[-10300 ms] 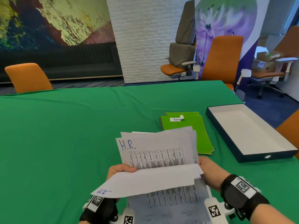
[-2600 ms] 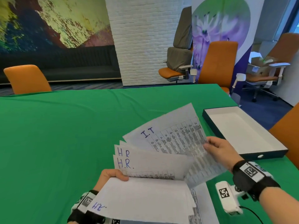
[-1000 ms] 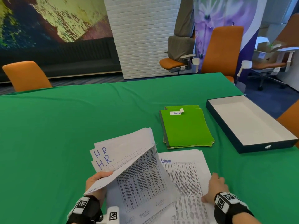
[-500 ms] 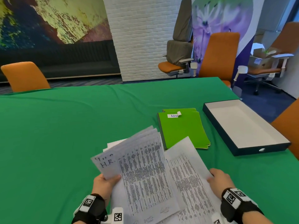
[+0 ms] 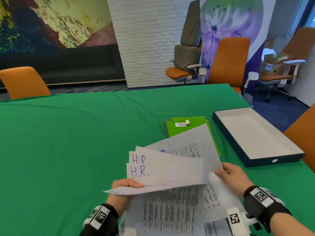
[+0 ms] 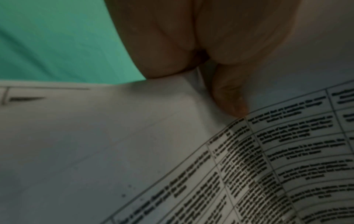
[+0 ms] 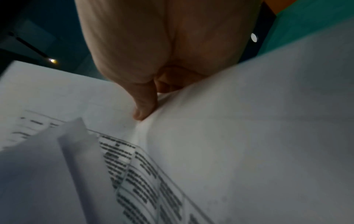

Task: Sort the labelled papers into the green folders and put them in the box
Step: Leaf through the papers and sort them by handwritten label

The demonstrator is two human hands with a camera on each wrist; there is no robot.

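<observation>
My left hand (image 5: 125, 185) grips a fanned stack of printed papers (image 5: 167, 169) above the near table edge; two top sheets read "H R" and "H.R.". The left thumb (image 6: 228, 97) presses on the sheets in the left wrist view. My right hand (image 5: 228, 173) pinches the right edge of a sheet (image 5: 192, 142) lifted behind the H.R. ones; its thumb (image 7: 143, 104) lies on the paper. More printed sheets (image 5: 211, 198) lie below. The green folders (image 5: 175, 132), the top one labelled "Admin", lie beyond the papers. The open dark box (image 5: 230, 133) sits right of them.
A green cloth (image 5: 76, 142) covers the table. Orange chairs stand at the far left (image 5: 23, 82), behind the far edge (image 5: 228, 62) and at the right edge (image 5: 301, 132). A white brick pillar (image 5: 146, 40) rises behind the table.
The stack has been fanned open again, showing the H.R. headings. My right hand has risen from the sheets on the table and now pinches a raised sheet that partly covers the folders.
</observation>
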